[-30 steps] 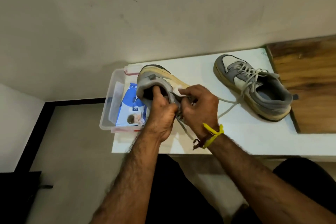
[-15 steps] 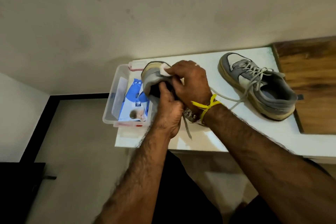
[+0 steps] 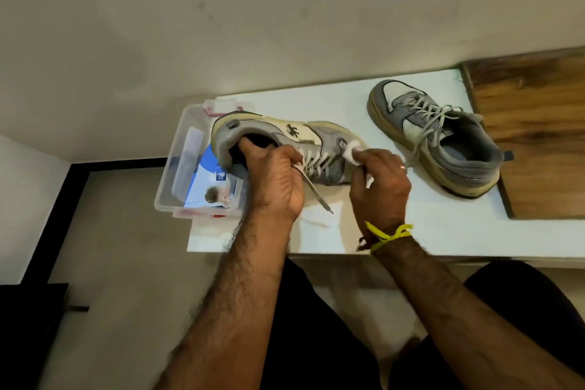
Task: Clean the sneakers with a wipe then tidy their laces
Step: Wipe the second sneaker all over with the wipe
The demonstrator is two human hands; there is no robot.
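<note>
A grey and cream sneaker (image 3: 304, 136) lies tilted on its side on the white table (image 3: 443, 225), heel to the left. My left hand (image 3: 275, 177) grips it at the collar, fingers inside the opening. My right hand (image 3: 380, 187) holds a white wipe (image 3: 353, 152) pressed against the sneaker's toe end. One loose lace (image 3: 316, 193) hangs down from the held sneaker onto the table. The second sneaker (image 3: 443, 139) stands upright at the right, its laces loose.
A clear plastic box (image 3: 177, 174) with a blue pack of wipes (image 3: 215, 187) inside sits at the table's left edge, partly under the held sneaker's heel. A brown wooden surface (image 3: 538, 136) adjoins the table on the right. The wall rises behind.
The held sneaker has turned so that its side faces up and its toe points right. My right hand with the wipe has moved from the heel area to the toe end.
</note>
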